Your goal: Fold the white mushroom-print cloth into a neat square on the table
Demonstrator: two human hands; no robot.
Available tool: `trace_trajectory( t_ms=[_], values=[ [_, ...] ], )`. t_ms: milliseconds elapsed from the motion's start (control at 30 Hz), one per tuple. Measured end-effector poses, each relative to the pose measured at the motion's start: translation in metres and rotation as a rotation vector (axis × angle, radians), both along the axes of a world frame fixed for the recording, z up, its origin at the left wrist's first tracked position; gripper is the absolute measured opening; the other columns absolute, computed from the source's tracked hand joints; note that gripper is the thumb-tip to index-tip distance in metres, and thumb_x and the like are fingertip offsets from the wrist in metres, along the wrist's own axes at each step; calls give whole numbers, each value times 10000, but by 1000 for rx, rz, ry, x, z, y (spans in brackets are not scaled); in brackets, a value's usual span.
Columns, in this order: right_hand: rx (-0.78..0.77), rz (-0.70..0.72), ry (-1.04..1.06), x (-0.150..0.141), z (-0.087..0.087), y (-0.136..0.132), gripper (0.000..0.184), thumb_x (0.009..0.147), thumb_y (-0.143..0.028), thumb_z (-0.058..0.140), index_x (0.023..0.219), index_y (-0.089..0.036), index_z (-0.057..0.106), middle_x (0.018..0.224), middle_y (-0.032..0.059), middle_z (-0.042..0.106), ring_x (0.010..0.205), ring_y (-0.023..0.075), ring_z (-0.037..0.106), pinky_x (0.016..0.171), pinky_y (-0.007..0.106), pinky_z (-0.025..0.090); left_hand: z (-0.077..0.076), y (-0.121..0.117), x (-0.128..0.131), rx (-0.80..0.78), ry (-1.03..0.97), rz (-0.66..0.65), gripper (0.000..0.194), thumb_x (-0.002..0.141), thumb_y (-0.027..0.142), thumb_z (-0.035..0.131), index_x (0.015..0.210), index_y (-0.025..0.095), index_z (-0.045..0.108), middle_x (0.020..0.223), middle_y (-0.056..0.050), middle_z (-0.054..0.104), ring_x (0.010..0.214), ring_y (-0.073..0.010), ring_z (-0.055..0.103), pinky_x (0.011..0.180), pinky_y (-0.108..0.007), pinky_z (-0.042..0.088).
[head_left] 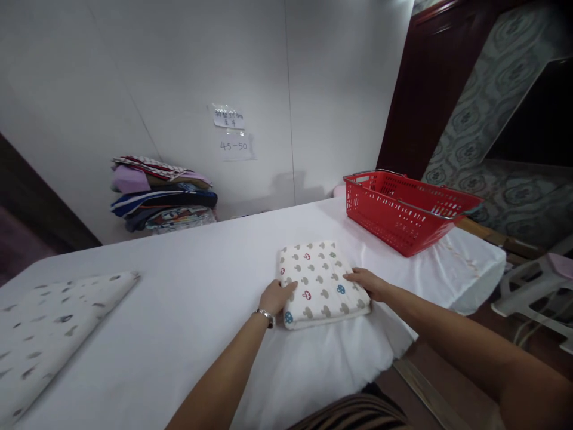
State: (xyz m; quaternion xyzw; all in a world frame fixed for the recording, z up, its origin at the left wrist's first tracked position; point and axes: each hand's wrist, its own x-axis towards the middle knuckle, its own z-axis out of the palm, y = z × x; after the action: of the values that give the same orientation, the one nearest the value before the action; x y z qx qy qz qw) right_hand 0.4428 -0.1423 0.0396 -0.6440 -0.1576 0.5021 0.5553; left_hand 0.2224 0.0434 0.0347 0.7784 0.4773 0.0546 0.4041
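A folded white cloth [320,278] printed with small mushrooms in grey, red, blue and green lies near the front edge of the table. My left hand [276,297], with a metal watch on the wrist, grips its left side, the thumb on top. On the opposite side, my right hand [367,283] holds the right edge, thumb above and the other fingers hidden beneath or behind the cloth. The bundle is a thick, squarish block, its layers showing along the near edge.
A red plastic basket [403,218] stands at the table's back right. Another white cloth with dark leaf-like prints [58,325] lies at the left. Folded clothes [165,194] are stacked by the wall under handwritten paper signs [235,145]. A white stool [537,292] is at far right.
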Motion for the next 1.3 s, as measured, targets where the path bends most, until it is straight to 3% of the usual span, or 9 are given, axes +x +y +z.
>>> trace_trajectory(
  t_ms=[167, 300, 433, 600, 800, 900, 1033, 1200, 1300],
  values=[
    [-68, -23, -247, 9, -2, 3, 415, 649, -203, 703, 1036, -141, 570, 923, 97, 705, 811, 245, 669, 727, 350, 541, -6, -8, 0, -45, -36, 49, 518, 673, 559, 602, 981, 144, 564, 1097, -149, 648, 954, -271, 617, 721, -308, 438],
    [92, 40, -338, 12, 3, 14, 488, 632, -235, 716, 1092, -168, 569, 995, 66, 692, 862, 238, 658, 760, 346, 537, -4, -13, -2, -39, -95, 88, 458, 689, 525, 609, 956, 156, 561, 1059, -135, 661, 921, -258, 623, 712, -307, 441],
    [198, 97, -283, 6, 5, 28, 560, 631, -267, 724, 1153, -197, 534, 1034, 52, 683, 898, 236, 652, 768, 352, 541, 6, -16, -13, 108, -101, 146, 399, 731, 483, 578, 978, 171, 551, 1035, -120, 663, 916, -251, 618, 722, -308, 433],
    [-14, 121, -108, 1, -6, 30, 576, 650, -277, 730, 1174, -179, 512, 960, 92, 701, 837, 254, 672, 724, 377, 555, -5, -15, -33, 31, -60, 160, 483, 702, 532, 602, 1013, 168, 539, 1027, -113, 666, 881, -242, 632, 705, -300, 448],
    [-14, 111, -48, 1, -7, 28, 534, 685, -322, 726, 1158, -201, 507, 1027, 107, 684, 891, 253, 663, 741, 365, 558, -7, 12, -21, -71, -94, 245, 731, 699, 659, 539, 1173, 104, 498, 1196, -184, 588, 1023, -268, 599, 750, -294, 456],
    [-17, 101, -69, 0, -8, 29, 502, 696, -302, 706, 1150, -203, 515, 1009, 104, 688, 869, 254, 666, 725, 373, 557, -1, 24, -2, -59, -101, 300, 784, 724, 606, 544, 1277, 68, 404, 1285, -208, 510, 1084, -267, 568, 776, -290, 456],
    [115, 75, -153, -5, -7, 34, 527, 689, -241, 687, 1183, -206, 507, 1011, 80, 688, 836, 237, 667, 716, 353, 554, 5, 27, 16, -24, -122, 290, 773, 690, 438, 654, 1319, 104, 351, 1238, -160, 555, 1087, -247, 559, 839, -286, 436],
    [280, 61, -198, -13, 6, 61, 532, 712, -256, 675, 1213, -218, 501, 1038, 70, 677, 829, 221, 659, 710, 324, 548, 28, 51, 9, 209, -188, 334, 715, 723, 397, 634, 1332, 162, 341, 1221, -127, 568, 1098, -233, 545, 896, -297, 407],
    [187, 51, -188, -18, 6, 88, 635, 718, -272, 685, 1297, -206, 432, 1121, 107, 639, 883, 230, 645, 727, 332, 541, 37, 71, -3, 221, -134, 358, 695, 708, 421, 652, 1294, 161, 385, 1206, -133, 577, 1084, -235, 554, 870, -287, 414]
  ],
)
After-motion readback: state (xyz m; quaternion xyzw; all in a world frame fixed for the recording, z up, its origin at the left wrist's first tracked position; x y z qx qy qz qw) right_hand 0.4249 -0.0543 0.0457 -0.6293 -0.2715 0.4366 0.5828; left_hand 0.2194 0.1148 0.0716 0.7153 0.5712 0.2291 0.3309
